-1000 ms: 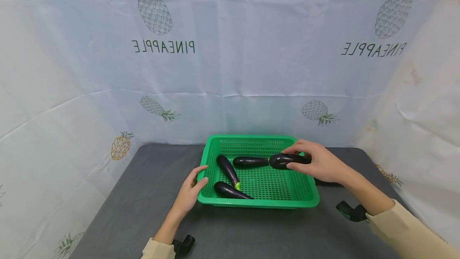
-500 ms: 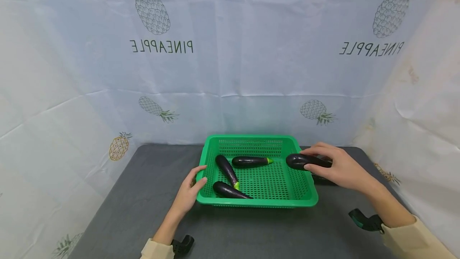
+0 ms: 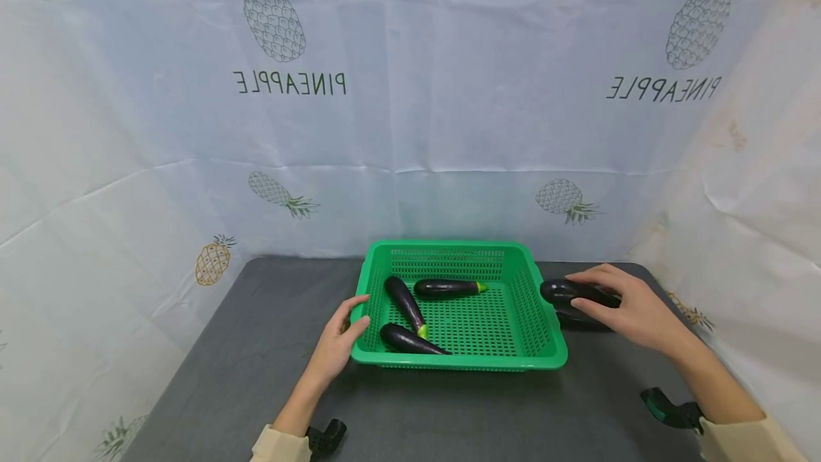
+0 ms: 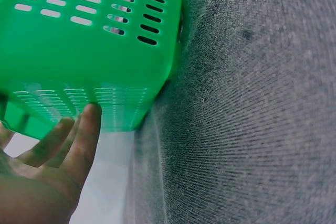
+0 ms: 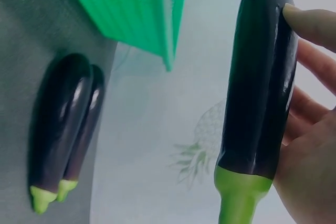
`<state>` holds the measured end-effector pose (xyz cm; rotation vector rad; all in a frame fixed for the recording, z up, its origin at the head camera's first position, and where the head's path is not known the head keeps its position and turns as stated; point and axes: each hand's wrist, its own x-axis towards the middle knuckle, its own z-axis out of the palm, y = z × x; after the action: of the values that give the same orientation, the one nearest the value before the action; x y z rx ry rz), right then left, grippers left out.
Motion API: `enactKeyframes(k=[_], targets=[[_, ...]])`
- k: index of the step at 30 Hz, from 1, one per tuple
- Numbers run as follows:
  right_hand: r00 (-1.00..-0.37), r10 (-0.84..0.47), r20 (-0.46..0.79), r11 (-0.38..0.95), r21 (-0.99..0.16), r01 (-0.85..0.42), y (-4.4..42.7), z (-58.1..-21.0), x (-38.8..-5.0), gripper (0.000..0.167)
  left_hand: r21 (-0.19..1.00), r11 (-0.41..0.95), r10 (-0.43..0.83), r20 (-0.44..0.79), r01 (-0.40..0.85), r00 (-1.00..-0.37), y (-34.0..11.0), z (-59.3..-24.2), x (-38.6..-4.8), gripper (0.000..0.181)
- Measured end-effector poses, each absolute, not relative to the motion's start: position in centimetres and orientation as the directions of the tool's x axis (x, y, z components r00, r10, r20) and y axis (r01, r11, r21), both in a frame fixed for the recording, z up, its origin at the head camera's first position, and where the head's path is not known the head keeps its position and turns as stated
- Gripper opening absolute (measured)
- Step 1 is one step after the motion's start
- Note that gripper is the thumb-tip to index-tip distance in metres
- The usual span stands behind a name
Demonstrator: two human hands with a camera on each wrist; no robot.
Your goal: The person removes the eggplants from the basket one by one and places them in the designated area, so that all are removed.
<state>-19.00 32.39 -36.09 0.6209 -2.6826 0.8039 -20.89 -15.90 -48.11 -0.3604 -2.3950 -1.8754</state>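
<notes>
The green basket (image 3: 458,362) holds three eggplants: one slanting (image 3: 403,301), one lying crosswise (image 3: 445,289) and one by the front wall (image 3: 410,340). At the basket's left rim rests my left hand (image 3: 333,344); its extended fingers (image 4: 84,142) touch the outer wall in the left wrist view. My right hand (image 3: 641,311), just beyond the right rim, grips another eggplant (image 3: 567,291) between thumb and fingers. In the right wrist view, this eggplant (image 5: 257,87) hangs above the table, green stem toward the bottom of the picture.
Two eggplants, one nearer (image 5: 60,124) and one partly behind it (image 5: 86,135), lie side by side on the grey table (image 3: 449,419), right of the basket. A pineapple-print cloth (image 3: 410,127) hangs behind and on both sides.
My right hand has carried its eggplant rightward, from above the basket's interior to outside the right rim. My left hand has stayed at the left rim.
</notes>
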Motion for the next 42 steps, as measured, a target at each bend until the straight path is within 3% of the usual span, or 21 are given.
enactKeyframes(k=[15, 32, 42], targets=[[-0.905, -0.267, 0.332, 0.774, -0.485, -0.407, 35.7, -40.3, -19.9, 0.036, 0.947, 0.223, 0.137, 0.205, 0.232, -0.969, -16.0, -48.2, -20.9, 0.046], [-0.934, -0.279, 0.224, 0.764, -0.537, -0.357, 36.3, -45.2, -20.1, 0.038, 0.952, 0.206, 0.153, 0.196, 0.225, -0.969, -15.9, -48.3, -20.9, 0.047], [-0.911, -0.299, 0.285, 0.772, -0.489, -0.406, 36.3, -47.3, -19.8, 0.034, 0.949, 0.213, 0.150, 0.203, 0.232, -0.968, -15.9, -48.3, -21.0, 0.046]])
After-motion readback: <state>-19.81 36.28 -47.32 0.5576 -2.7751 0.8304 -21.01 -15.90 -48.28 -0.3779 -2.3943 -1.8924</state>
